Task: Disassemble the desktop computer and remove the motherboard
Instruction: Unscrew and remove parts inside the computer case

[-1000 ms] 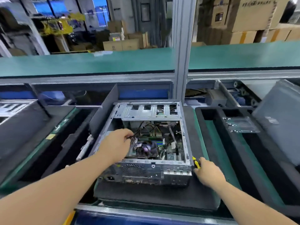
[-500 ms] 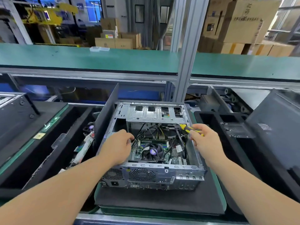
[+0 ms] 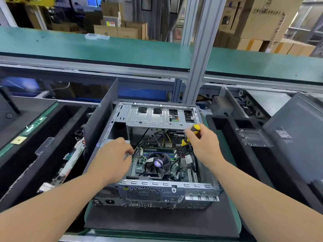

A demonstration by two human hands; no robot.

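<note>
An open desktop computer case (image 3: 157,191) lies on a dark foam pad, its rear panel toward me. Inside is the green motherboard (image 3: 183,172) with a black CPU fan (image 3: 158,164) and loose black cables (image 3: 153,135). My right hand (image 3: 203,145) grips a yellow-and-black screwdriver (image 3: 189,135), tip pointing down into the case's right side. My left hand (image 3: 113,159) sits over the case's left part, fingers curled beside the cables; whether it pinches one is hidden. A silver drive cage (image 3: 157,117) spans the far end.
A dark side panel (image 3: 101,123) stands upright at the case's left. Removed boards and parts (image 3: 70,163) lie in the black tray to the left. Another dark case (image 3: 295,137) and a bracket (image 3: 253,137) sit at the right. A metal post (image 3: 201,49) rises behind.
My right hand picked up the screwdriver from the pad at the case's right and brought it over the case, then turned it tip-down. My left hand stayed at the cables.
</note>
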